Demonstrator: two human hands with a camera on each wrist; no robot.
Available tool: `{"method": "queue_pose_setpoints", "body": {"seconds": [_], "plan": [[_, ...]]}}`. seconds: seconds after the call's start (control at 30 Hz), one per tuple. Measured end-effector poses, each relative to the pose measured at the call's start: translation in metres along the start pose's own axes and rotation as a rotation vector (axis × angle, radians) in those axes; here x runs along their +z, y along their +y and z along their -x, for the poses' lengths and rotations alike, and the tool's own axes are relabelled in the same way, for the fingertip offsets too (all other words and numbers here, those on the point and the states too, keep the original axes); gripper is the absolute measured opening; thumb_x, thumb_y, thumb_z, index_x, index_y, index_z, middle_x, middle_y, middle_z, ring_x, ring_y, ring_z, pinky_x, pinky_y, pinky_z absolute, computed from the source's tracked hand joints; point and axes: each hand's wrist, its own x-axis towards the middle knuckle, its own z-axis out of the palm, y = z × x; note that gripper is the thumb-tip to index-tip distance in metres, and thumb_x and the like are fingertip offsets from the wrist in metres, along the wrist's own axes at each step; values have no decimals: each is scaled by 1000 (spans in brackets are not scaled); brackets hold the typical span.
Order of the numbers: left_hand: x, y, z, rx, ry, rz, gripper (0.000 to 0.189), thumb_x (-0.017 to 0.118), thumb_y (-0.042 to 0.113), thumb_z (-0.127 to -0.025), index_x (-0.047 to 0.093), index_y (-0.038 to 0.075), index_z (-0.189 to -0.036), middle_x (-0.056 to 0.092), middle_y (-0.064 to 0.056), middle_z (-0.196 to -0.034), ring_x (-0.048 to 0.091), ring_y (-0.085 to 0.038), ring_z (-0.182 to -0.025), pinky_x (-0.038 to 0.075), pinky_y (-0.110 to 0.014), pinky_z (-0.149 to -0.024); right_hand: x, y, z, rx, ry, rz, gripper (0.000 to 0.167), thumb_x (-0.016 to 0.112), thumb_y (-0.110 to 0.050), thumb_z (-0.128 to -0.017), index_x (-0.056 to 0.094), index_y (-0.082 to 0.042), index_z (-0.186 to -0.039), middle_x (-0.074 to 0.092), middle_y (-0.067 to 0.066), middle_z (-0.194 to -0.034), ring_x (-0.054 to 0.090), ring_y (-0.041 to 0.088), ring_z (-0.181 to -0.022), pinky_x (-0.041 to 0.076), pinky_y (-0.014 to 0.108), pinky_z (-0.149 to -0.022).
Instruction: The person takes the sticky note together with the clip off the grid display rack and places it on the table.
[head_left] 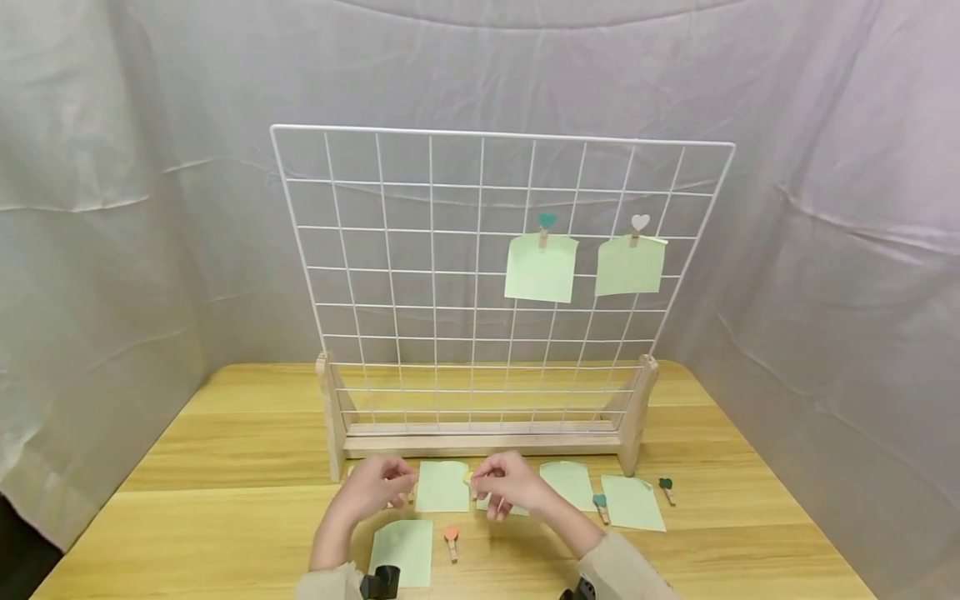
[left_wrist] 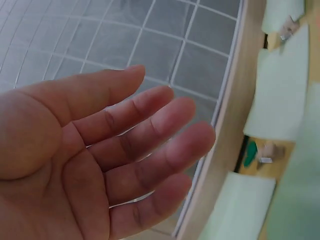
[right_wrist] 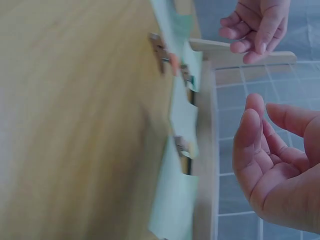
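Wooden table (head_left: 225, 467), left hand (head_left: 372, 487), right hand (head_left: 510, 485), grips slack (empty), wrists cropped.

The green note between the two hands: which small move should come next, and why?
Probably the right hand should pinch the green note and lift it. Both it and the left hand look empty, two notes already hang on the wire grid, and others lie on the table.

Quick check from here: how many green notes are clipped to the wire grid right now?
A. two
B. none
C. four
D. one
A: two green notes hang on the right side of the grid, one under a teal heart clip, one under a white heart clip; the other notes lie on the table.
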Motion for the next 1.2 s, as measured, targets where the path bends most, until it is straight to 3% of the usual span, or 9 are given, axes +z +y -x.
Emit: {"method": "queue_pose_setpoints", "body": {"seconds": [0.23, 0.43, 0.77, 0.93, 1.2], "plan": [[4, 12, -11, 40, -11, -10, 14, 57, 9, -86, 61, -4, -89, 56, -3, -69, 58, -27, -56, 44, -31, -50, -12, -12, 1, -48, 24, 30, 23, 56, -9, -86, 56, 13, -95, 58, 12, -72, 55, 11, -45, 47, 24, -41], [7, 22, -20, 65, -28, 40, 17, 58, 11, -86, 62, -5, -92, 60, -5, -73, 59, -29, -59, 48, -38, -50, -19, -23, 2, -77, 39, 48, 24, 56, -11, -87, 56, 11, -97, 56, 10, -73, 55, 12, -47, 48, 25, -42], [9, 43, -38, 167, -31, -54, 14, 57, 9, -86, 63, -3, -92, 60, -4, -72, 57, -17, -54, 46, -30, -56, -27, -44, 2, -124, 93, 112, 21, 56, -12, -87, 59, 7, -95, 57, 16, -74, 54, 13, -47, 47, 26, -42], [10, 54, -44, 177, -42, -70, 15, 56, 9, -86, 62, -2, -93, 59, -1, -70, 58, -24, -57, 46, -29, -55, -31, -59, 4, -155, 103, 126, 21, 55, -10, -87, 58, 8, -96, 56, 18, -74, 53, 12, -47, 46, 24, -42], [11, 68, -52, 199, -54, -72, 16, 57, 10, -87, 62, -4, -93, 61, -6, -75, 58, -18, -57, 48, -27, -55, -36, -91, 12, -222, 111, 161, 15, 52, -2, -87, 57, 11, -93, 55, 10, -69, 55, 23, -49, 50, 36, -45]]}}
